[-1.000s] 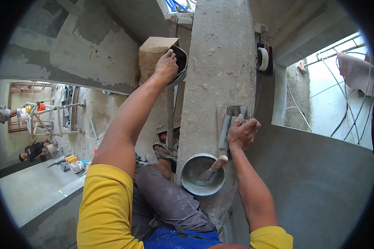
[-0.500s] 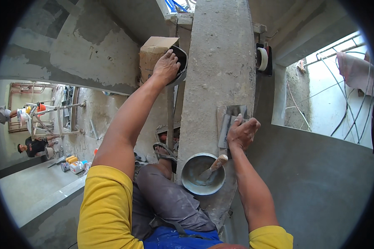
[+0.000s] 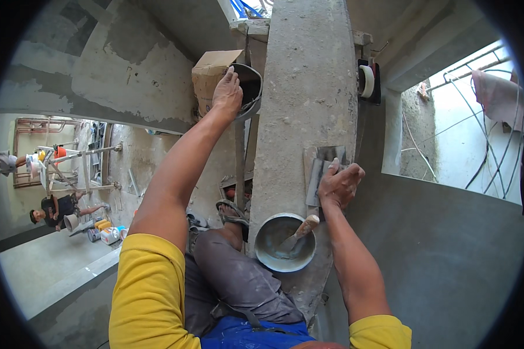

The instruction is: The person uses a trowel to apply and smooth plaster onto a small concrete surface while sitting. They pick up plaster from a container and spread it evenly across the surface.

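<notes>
My left hand (image 3: 227, 96) reaches forward to a dark bucket (image 3: 251, 81), its fingers closed over the rim at the side where a cardboard box (image 3: 206, 75) stands against it. What lies inside the bucket is in shadow. Over the plank, my right hand (image 3: 339, 185) is closed around a flat steel trowel (image 3: 317, 185), whose grip is mostly covered by the fingers. Under the trowel lies another flat plate (image 3: 308, 156). Nearer me, a round metal bowl (image 3: 263, 256) stands on the plank with a wooden-handled putty knife (image 3: 304, 228) leaning in it.
A long rough plank (image 3: 300, 87) runs away from me, dusted with dried mortar. Beyond its right edge hangs a roll of white tape (image 3: 367, 81). Cables (image 3: 486, 151) dangle at the window opening. Far left, a person (image 3: 52, 212) sits near several containers (image 3: 108, 234).
My left hand has shifted slightly left, and the cardboard box has tilted with it, showing more of the bucket's mouth. The right hand and trowel stay put. The far person has moved an arm.
</notes>
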{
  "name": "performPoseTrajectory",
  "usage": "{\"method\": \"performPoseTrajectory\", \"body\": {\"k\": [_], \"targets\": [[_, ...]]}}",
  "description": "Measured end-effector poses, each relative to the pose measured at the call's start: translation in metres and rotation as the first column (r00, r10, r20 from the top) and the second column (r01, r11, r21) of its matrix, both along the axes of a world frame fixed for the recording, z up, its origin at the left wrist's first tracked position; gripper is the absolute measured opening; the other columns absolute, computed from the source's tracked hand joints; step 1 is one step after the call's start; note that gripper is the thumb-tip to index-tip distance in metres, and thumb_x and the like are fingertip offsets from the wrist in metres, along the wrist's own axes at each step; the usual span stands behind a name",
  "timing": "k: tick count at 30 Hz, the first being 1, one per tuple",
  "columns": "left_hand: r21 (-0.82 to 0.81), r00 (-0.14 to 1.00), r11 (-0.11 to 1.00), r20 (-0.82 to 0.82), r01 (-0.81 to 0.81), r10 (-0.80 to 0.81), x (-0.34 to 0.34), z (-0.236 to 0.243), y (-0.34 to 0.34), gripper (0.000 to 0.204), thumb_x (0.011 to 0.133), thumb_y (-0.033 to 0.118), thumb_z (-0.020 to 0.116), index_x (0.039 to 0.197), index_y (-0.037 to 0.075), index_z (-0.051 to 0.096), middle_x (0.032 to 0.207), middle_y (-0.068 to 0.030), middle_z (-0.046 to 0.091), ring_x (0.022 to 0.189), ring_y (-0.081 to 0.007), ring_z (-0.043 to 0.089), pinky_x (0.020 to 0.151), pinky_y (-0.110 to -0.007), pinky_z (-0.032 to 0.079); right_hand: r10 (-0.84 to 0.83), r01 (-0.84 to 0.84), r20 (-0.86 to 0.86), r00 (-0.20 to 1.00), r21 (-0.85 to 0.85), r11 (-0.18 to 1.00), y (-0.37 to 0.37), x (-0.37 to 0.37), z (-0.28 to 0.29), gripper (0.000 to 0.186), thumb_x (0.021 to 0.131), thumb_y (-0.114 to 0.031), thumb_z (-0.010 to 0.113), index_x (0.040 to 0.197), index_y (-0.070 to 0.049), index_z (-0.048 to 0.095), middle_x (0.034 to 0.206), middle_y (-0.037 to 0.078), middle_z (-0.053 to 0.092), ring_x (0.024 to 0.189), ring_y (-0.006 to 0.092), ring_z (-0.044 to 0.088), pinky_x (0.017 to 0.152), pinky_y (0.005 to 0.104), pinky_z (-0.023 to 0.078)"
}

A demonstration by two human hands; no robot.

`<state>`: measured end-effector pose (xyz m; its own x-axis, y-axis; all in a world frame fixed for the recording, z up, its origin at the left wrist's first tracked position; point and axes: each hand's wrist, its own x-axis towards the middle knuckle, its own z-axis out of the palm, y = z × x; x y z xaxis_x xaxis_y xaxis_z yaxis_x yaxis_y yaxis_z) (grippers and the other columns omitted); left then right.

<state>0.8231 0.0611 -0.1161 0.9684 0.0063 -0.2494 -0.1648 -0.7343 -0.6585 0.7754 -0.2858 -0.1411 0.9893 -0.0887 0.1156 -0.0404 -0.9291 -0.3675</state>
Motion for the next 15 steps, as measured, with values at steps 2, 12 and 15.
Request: {"method": "performPoseTrajectory", "body": {"k": [2,12,15], "targets": [[0.142,0.999,0.989,-0.031,-0.033,0.038,0.0,-0.002,-0.001,0.037,0.094,0.025,0.043,0.12,0.011,0.064,0.127,-0.0106,0.059,0.132,-0.0262,0.042,0.119,-0.046,0.007,0.003,-0.003,0.0,1.0,0.0,1.0,-0.001,0.0,0.0,0.041,0.092,-0.034,0.058,0.1,-0.002,0.035,0.102,0.02,0.043,0.098,0.0418,0.053,0.08,0.0511,0.047],[0.135,0.999,0.99,-0.04,-0.031,0.037,-0.002,-0.011,-0.006,0.041,0.097,0.028,0.04,0.13,0.013,0.058,0.136,-0.009,0.054,0.136,-0.0253,0.037,0.12,-0.047,0.003,0.004,-0.003,0.042,0.999,-0.015,1.0,-0.002,0.0,-0.004,0.04,0.09,-0.032,0.06,0.099,-0.002,0.035,0.1,0.02,0.043,0.096,0.0403,0.053,0.081,0.05,0.047],[0.198,0.966,0.977,-0.226,-0.077,0.122,0.001,-0.007,-0.006,0.04,0.097,0.027,0.039,0.128,0.013,0.06,0.136,-0.0086,0.053,0.136,-0.0247,0.038,0.121,-0.046,0.003,0.003,-0.003,0.027,1.0,-0.012,1.0,-0.001,0.001,0.0,0.04,0.09,-0.032,0.06,0.098,-0.002,0.035,0.1,0.02,0.043,0.096,0.04,0.053,0.081,0.0497,0.047]]}}
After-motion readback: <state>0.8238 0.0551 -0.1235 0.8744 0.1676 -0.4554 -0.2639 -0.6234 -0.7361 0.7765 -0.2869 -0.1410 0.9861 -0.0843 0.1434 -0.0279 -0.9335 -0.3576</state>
